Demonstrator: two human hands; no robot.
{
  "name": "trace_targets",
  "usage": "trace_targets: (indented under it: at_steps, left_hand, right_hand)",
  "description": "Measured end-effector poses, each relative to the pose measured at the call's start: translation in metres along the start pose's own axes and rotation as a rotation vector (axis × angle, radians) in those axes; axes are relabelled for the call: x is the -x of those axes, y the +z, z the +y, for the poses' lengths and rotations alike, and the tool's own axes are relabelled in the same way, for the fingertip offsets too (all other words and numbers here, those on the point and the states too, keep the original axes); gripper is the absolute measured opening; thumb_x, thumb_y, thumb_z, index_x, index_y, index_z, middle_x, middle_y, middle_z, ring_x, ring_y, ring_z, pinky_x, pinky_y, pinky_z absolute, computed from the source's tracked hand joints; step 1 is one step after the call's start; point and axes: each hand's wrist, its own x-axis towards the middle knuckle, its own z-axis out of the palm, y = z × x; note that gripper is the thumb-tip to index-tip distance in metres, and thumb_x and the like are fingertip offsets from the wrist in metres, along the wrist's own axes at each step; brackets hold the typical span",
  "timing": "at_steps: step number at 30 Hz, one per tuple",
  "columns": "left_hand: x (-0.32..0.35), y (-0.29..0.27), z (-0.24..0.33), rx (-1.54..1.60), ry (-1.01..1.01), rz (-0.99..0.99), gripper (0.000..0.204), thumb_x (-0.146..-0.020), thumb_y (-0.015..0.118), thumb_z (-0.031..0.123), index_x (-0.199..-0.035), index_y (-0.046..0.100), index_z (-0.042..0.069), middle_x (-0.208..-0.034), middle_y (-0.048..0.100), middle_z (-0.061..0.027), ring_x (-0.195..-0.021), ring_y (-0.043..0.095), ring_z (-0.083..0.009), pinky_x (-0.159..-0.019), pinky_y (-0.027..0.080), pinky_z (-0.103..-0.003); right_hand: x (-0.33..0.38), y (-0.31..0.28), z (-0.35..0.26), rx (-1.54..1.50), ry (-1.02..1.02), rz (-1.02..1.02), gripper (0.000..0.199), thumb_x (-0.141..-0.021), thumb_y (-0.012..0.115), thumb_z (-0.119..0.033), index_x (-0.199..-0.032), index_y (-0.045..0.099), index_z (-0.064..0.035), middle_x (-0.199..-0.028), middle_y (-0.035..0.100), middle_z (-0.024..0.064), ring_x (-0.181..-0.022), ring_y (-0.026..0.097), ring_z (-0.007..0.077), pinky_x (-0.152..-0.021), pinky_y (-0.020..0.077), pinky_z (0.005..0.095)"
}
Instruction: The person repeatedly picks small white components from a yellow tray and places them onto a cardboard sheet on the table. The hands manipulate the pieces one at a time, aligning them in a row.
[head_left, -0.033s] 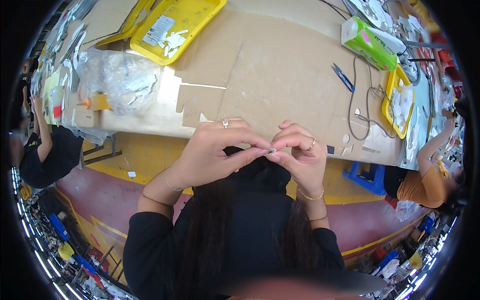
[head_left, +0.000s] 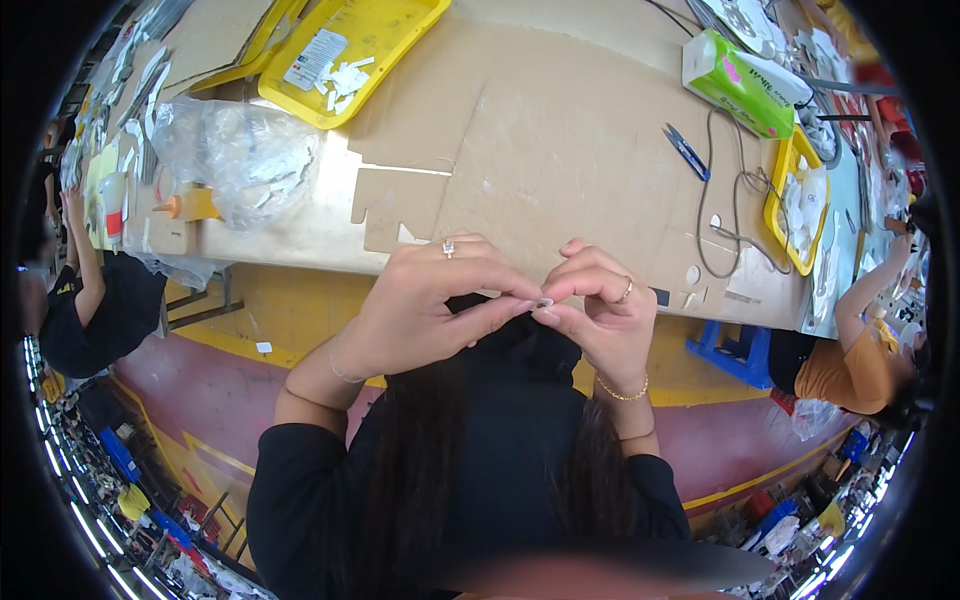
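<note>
Just off the near edge of the table, my left hand (head_left: 435, 300) and my right hand (head_left: 608, 315) meet fingertip to fingertip. Between them is a small whitish piece (head_left: 542, 303) with a dark patch, mostly covered by the fingers and too small to name. Thumb and forefinger of each hand are pinched on it, so both hands are closed. The cardboard-covered table (head_left: 560, 150) lies beyond my hands, and neither hand touches anything else there.
A yellow tray (head_left: 395, 60) with white strips stands at the far left, near a plastic bag (head_left: 235, 150) and an orange-tipped bottle (head_left: 195, 205). To the right are blue thread snips (head_left: 688, 152), a looped cord (head_left: 707, 220), a green tissue pack (head_left: 735, 85) and a yellow basket (head_left: 772, 215). People sit on both sides.
</note>
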Motion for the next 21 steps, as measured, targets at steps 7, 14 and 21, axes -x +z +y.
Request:
trace_targets:
  at_steps: [7, 14, 21]
  left_hand:
    - [0.001, -0.004, 0.003, -0.042, 0.099, -0.028, 0.020, -0.073, 0.071, -0.003, -0.090, 0.070, 0.007, -0.077, 0.065, -0.0034, -0.073, 0.061, -0.0187, -0.072, 0.046, -0.031]
    - [0.001, -0.005, 0.007, -0.087, 0.166, -0.064, 0.025, -0.071, 0.072, -0.004, -0.092, 0.070, 0.010, -0.079, 0.064, -0.0016, -0.073, 0.060, -0.0173, -0.073, 0.044, -0.030]
    - [0.000, -0.006, 0.009, -0.098, 0.183, -0.075, 0.025, -0.070, 0.072, -0.003, -0.091, 0.070, 0.010, -0.080, 0.064, -0.0016, -0.074, 0.060, -0.0174, -0.072, 0.044, -0.030]
  right_hand:
    - [-0.001, -0.001, -0.009, 0.164, -0.112, -0.018, 0.018, -0.067, 0.082, -0.007, -0.077, 0.067, -0.0068, -0.072, 0.064, 0.0020, -0.066, 0.058, 0.0125, -0.091, 0.0384, 0.0402]
    - [0.002, -0.002, -0.014, 0.164, -0.137, -0.022, 0.019, -0.067, 0.083, -0.010, -0.080, 0.069, -0.0107, -0.075, 0.065, -0.0008, -0.067, 0.059, 0.0100, -0.089, 0.0368, 0.0375]
    - [0.002, -0.002, -0.015, 0.167, -0.153, -0.017, 0.020, -0.067, 0.083, -0.010, -0.080, 0.069, -0.0113, -0.075, 0.066, -0.0013, -0.067, 0.059, 0.0098, -0.089, 0.0365, 0.0381]
